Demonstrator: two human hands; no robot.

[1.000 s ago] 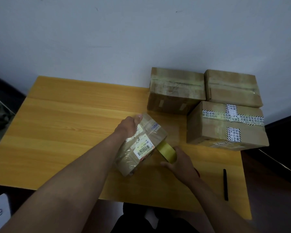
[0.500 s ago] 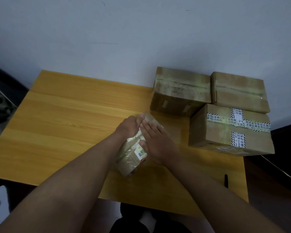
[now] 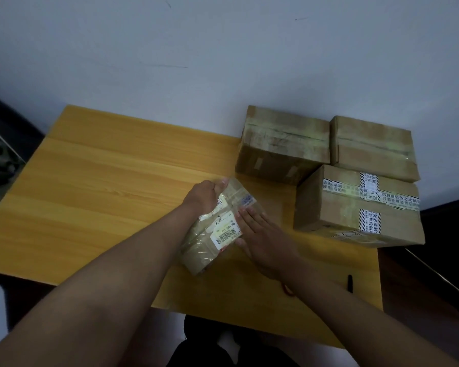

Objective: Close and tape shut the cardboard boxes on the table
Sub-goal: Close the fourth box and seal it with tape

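The small box (image 3: 219, 223) lies at the near middle of the table (image 3: 98, 181), turned at an angle, its top layered in glossy clear tape and a barcode label. The left hand (image 3: 206, 197) grips its far left end, fingers curled over the edge; the right hand (image 3: 263, 239) lies flat on its right side with fingers straight, pressing the tape down. It looks light and fairly stiff, though the taped skin is likely slick (best held by the cardboard ends and corners, not the top). Near the right edge lies a black pen (image 3: 350, 283), clear of the work. Farther right, three larger taped boxes (image 3: 355, 207) stand closely grouped, well apart from the hands.
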